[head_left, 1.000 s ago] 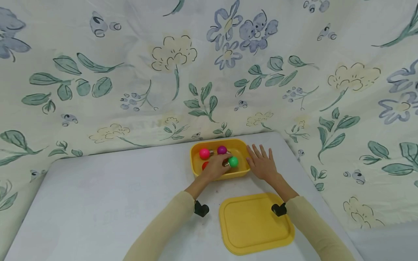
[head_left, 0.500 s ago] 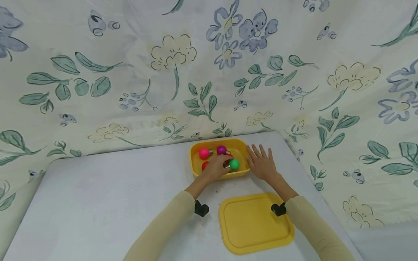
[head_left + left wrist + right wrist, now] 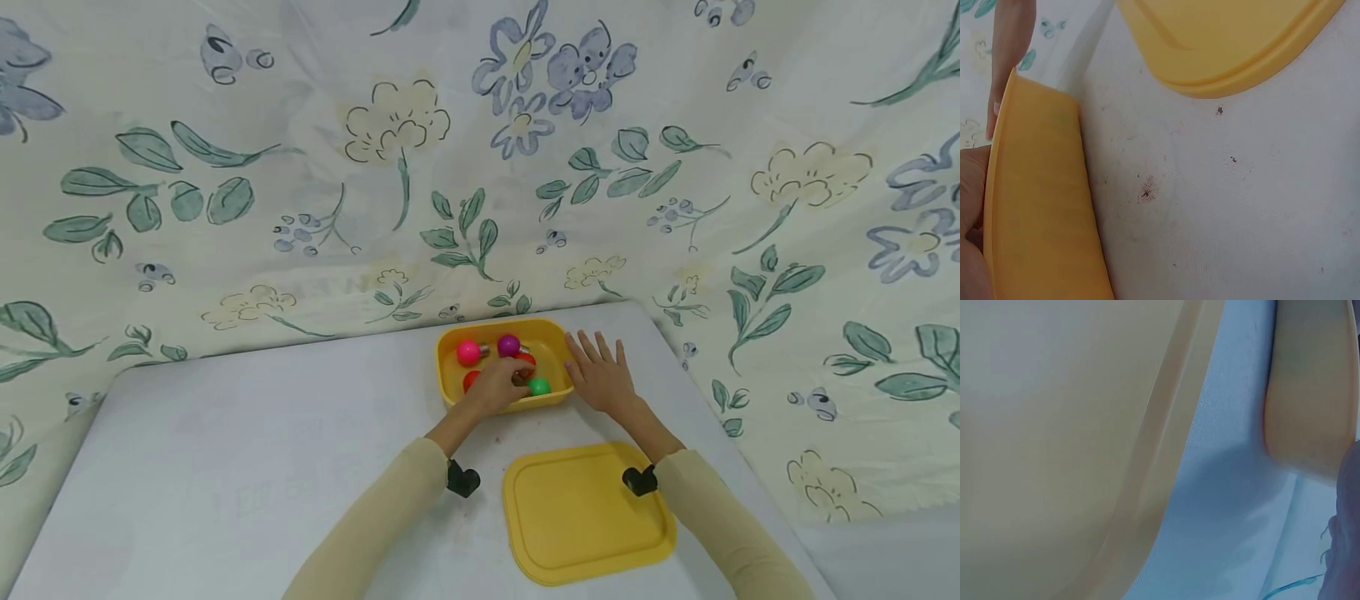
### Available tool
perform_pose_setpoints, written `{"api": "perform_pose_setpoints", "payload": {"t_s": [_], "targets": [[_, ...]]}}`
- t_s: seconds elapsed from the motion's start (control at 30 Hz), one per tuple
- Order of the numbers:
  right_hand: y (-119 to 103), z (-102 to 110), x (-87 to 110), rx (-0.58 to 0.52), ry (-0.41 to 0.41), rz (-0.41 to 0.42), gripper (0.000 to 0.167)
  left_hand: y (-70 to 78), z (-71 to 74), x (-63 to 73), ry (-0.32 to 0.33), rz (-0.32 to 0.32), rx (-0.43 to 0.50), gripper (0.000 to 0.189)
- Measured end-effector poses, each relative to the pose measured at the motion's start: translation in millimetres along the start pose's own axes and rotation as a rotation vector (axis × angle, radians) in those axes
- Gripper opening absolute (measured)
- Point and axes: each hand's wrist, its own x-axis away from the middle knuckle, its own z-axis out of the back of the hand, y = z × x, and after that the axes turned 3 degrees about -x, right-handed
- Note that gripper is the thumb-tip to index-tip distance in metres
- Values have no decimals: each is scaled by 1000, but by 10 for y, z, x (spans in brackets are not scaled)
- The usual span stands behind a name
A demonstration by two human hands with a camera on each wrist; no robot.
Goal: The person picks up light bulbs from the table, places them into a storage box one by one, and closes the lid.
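In the head view my left hand (image 3: 498,383) reaches over the near rim into a yellow plastic box (image 3: 557,333), its fingers curved. Just right of the thumb sits a green bulb (image 3: 539,387) with its screw base hidden; I cannot tell whether the fingers still pinch it. A red bulb (image 3: 526,361) shows by the index finger. Also in the box are a pink bulb (image 3: 468,352), a purple bulb (image 3: 508,345) and a second red one (image 3: 471,381), partly covered by the hand. My right hand (image 3: 602,379), fingers straight and spread, rests against the box's right end.
A flat yellow lid (image 3: 588,512) lies on the white table (image 3: 262,467) in front of the box, below the right forearm. Floral cloth (image 3: 405,250) hangs right behind the table and along its right side. Both wrists wear dark straps.
The green bulb has sunk lower in the box beside my left thumb, and its base has gone out of sight. More of the red bulb shows. My right hand stays in place.
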Motion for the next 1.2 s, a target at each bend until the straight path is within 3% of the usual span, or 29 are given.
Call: {"api": "perform_pose_setpoints", "payload": {"t_s": [0.4, 0.7, 1.2], "targets": [[-2, -17, -10, 8, -4, -9, 58, 9, 15, 39, 51, -14, -57, 33], [5, -6, -6, 1, -5, -6, 58, 11, 134, 197, 136, -91, -13, 37], [-26, 8, 22, 12, 6, 7, 57, -201, 518, 602, 250, -39, -233, 42]]}}
